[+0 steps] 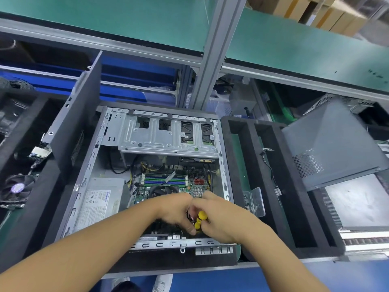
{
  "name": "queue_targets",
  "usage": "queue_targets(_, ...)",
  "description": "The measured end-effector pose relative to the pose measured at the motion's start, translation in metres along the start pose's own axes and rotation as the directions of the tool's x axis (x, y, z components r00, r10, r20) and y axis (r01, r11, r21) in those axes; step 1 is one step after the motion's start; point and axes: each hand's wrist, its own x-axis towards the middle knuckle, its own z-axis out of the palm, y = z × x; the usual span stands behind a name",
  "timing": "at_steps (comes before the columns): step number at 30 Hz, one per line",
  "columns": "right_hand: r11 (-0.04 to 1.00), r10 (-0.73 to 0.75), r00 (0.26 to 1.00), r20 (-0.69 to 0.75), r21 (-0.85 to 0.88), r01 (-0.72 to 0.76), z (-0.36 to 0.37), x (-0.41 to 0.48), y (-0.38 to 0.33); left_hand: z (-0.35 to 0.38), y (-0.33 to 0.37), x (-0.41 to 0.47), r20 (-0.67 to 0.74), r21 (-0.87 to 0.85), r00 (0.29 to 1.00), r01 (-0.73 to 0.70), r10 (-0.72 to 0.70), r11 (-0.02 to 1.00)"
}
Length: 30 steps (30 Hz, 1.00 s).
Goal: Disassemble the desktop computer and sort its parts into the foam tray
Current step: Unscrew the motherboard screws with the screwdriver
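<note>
The open desktop case [99,157] lies on its side in front of me, with the motherboard [185,182], a silver power supply [99,199] at the left and a metal drive cage [160,135] at the back. My left hand [176,209] and my right hand [219,216] meet over the near right part of the motherboard. My right hand grips a yellow-handled screwdriver [201,220]; my left hand's curled fingers touch it near the shaft. A black foam tray [292,186] stands to the right of the case.
A grey side panel [330,144] leans over the foam tray's right side. A second panel [80,114] stands upright left of the case. A fan [17,188] and small boards lie in black foam at far left. An aluminium post [212,49] rises behind the case.
</note>
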Motion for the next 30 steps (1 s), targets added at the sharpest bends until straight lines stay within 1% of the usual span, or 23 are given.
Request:
queue_targets(2, 0.999, 0.030, 0.999, -0.044, -0.015, -0.031, 0.0028, -0.0006, -0.0009, 0.0013, 0.0028, -0.0003, -0.023, 0.009, 1.000, -0.019, 0.020, 1.000)
queue_targets(4, 0.989, 0.096, 0.988, -0.121, -0.101, -0.109, 0.0053, 0.0003, -0.0015, 0.0015, 0.0038, -0.0004, -0.013, 0.025, 0.999, -0.042, 0.042, 0.999)
queue_targets(6, 0.976, 0.125, 0.981, -0.151, -0.159, -0.149, 0.0070, 0.0022, -0.0020, 0.0012, 0.0043, -0.0007, 0.006, 0.029, 0.998, -0.055, 0.054, 0.998)
queue_targets(8, 0.982, 0.095, 0.986, -0.134, -0.150, -0.115, 0.0078, 0.0027, -0.0032, 0.0012, 0.0043, -0.0020, -0.009, 0.032, 0.999, -0.046, 0.047, 0.998)
queue_targets(11, 0.994, 0.025, 0.997, -0.066, -0.102, -0.031, 0.0050, 0.0010, -0.0028, 0.0018, -0.0002, -0.0018, -0.008, 0.021, 1.000, -0.008, 0.008, 1.000)
queue_targets(13, 0.998, 0.014, 1.000, -0.024, -0.065, -0.015, 0.0038, -0.0005, -0.0020, 0.0024, -0.0020, -0.0018, -0.011, 0.057, 1.000, -0.006, 0.007, 0.998)
queue_targets(15, 0.998, 0.016, 1.000, -0.023, -0.066, -0.017, 0.0042, -0.0019, -0.0024, 0.0024, -0.0003, -0.0017, -0.001, 0.072, 1.000, -0.020, 0.020, 0.997)
queue_targets(17, 0.989, 0.058, 0.995, -0.078, -0.134, -0.068, 0.0060, -0.0011, -0.0025, 0.0025, 0.0041, -0.0027, -0.026, 0.087, 0.999, -0.029, 0.032, 0.996)
queue_targets(20, 0.959, 0.140, 0.973, -0.183, -0.218, -0.179, 0.0090, 0.0022, -0.0014, 0.0036, 0.0062, -0.0019, 0.004, 0.085, 0.999, -0.051, 0.051, 0.995)
queue_targets(21, 0.960, 0.140, 0.972, -0.188, -0.217, -0.180, 0.0099, 0.0031, -0.0012, 0.0036, 0.0056, -0.0022, 0.003, 0.075, 0.998, -0.066, 0.066, 0.995)
queue_targets(23, 0.975, 0.102, 0.980, -0.171, -0.180, -0.133, 0.0102, 0.0025, -0.0020, 0.0027, 0.0048, -0.0038, -0.004, 0.070, 0.998, -0.068, 0.069, 0.995)
queue_targets(27, 0.992, 0.022, 0.995, -0.094, -0.124, -0.034, 0.0068, -0.0003, -0.0007, 0.0013, 0.0007, -0.0035, -0.032, 0.059, 0.998, -0.045, 0.047, 0.997)
queue_targets(29, 0.993, 0.025, 0.997, -0.079, -0.113, -0.034, 0.0064, -0.0011, -0.0010, 0.0021, 0.0016, -0.0022, -0.033, 0.065, 0.998, -0.043, 0.046, 0.997)
queue_targets(30, 0.992, 0.034, 0.995, -0.097, -0.120, -0.045, 0.0072, -0.0011, -0.0016, 0.0030, 0.0015, -0.0016, -0.036, 0.064, 0.998, -0.043, 0.046, 0.997)
